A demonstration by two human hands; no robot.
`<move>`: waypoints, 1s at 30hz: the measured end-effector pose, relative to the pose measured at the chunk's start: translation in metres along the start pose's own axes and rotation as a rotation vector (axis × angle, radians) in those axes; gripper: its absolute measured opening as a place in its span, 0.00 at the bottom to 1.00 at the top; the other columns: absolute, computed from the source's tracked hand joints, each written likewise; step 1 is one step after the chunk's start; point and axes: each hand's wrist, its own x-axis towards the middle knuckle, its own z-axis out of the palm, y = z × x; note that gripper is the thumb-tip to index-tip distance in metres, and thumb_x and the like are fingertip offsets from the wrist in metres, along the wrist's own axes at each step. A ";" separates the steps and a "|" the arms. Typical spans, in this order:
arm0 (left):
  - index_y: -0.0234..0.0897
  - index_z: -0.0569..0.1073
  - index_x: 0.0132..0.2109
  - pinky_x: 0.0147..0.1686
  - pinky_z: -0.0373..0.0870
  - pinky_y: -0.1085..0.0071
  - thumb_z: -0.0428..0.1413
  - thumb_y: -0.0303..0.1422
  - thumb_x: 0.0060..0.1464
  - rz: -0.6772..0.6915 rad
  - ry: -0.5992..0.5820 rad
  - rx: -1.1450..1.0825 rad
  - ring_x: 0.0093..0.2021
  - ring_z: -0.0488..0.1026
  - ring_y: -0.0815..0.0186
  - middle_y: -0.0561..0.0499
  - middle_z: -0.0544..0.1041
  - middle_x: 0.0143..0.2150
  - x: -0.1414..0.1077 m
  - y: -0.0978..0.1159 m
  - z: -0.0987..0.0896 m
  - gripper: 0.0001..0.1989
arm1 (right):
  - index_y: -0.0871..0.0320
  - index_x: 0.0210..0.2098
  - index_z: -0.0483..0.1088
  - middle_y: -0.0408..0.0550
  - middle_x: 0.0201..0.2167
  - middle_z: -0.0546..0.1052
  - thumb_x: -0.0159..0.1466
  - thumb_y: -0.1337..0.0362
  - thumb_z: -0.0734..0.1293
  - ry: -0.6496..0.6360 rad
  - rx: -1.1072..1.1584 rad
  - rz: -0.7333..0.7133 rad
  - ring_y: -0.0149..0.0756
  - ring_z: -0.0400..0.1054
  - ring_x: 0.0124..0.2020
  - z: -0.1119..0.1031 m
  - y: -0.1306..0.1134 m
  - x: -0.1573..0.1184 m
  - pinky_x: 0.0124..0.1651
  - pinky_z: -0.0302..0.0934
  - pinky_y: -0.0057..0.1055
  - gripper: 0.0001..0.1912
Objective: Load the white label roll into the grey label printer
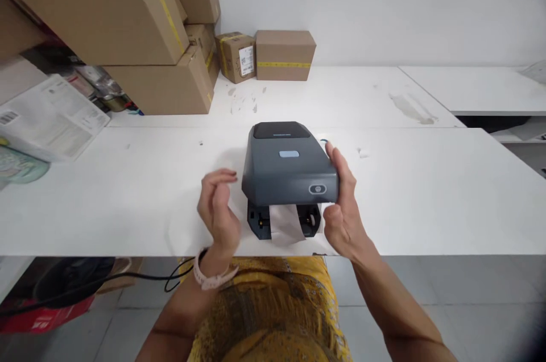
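A dark grey printer [289,180] sits by the worktop's [426,197] near edge, cover [273,169] raised above a strip of white paper [285,224]; a person's right grip [345,211] clasps the cover's right side, while the left grip [218,208], fingers bent and loosely spread, hovers just left.

White wall [384,9], tiled floor [478,294] (grey)

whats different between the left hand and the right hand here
The left hand is apart from the dark printer, beside its left side, while the right hand touches its right side. The left hand has a pale band at the wrist; the right hand has none. Both hands are ungloved.
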 end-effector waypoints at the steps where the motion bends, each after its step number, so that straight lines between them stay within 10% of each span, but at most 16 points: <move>1: 0.40 0.78 0.39 0.55 0.69 0.59 0.55 0.32 0.64 -0.047 -0.021 0.012 0.46 0.75 0.61 0.50 0.78 0.39 0.015 -0.005 0.004 0.08 | 0.38 0.78 0.33 0.47 0.78 0.52 0.73 0.35 0.45 0.021 -0.012 -0.042 0.55 0.49 0.78 0.000 0.000 0.014 0.77 0.44 0.66 0.39; 10: 0.48 0.59 0.73 0.73 0.56 0.48 0.64 0.38 0.55 -0.534 -0.639 0.077 0.77 0.54 0.48 0.45 0.60 0.77 0.051 -0.057 0.015 0.42 | 0.38 0.77 0.33 0.50 0.76 0.56 0.76 0.41 0.48 0.155 -0.066 -0.110 0.54 0.59 0.73 0.006 0.014 0.151 0.68 0.62 0.61 0.35; 15: 0.47 0.51 0.77 0.71 0.60 0.47 0.67 0.45 0.54 -0.530 -0.817 0.087 0.76 0.56 0.44 0.41 0.58 0.78 0.045 -0.060 0.002 0.51 | 0.47 0.72 0.55 0.54 0.73 0.63 0.75 0.50 0.59 0.259 -0.236 -0.234 0.52 0.57 0.74 0.005 0.012 0.144 0.74 0.56 0.54 0.28; 22: 0.46 0.50 0.78 0.72 0.62 0.48 0.64 0.38 0.56 -0.513 -0.861 0.154 0.74 0.62 0.46 0.42 0.60 0.77 0.045 -0.057 0.001 0.49 | 0.61 0.48 0.79 0.57 0.41 0.85 0.71 0.70 0.58 -0.823 -0.409 -0.350 0.49 0.79 0.49 0.025 0.027 0.096 0.66 0.64 0.56 0.18; 30: 0.40 0.49 0.79 0.71 0.63 0.48 0.59 0.26 0.50 -0.464 -0.872 0.160 0.74 0.63 0.46 0.39 0.61 0.77 0.056 -0.050 -0.006 0.51 | 0.65 0.59 0.74 0.56 0.37 0.85 0.74 0.68 0.58 -1.108 -0.400 -0.332 0.46 0.81 0.43 0.042 0.030 0.107 0.72 0.54 0.58 0.20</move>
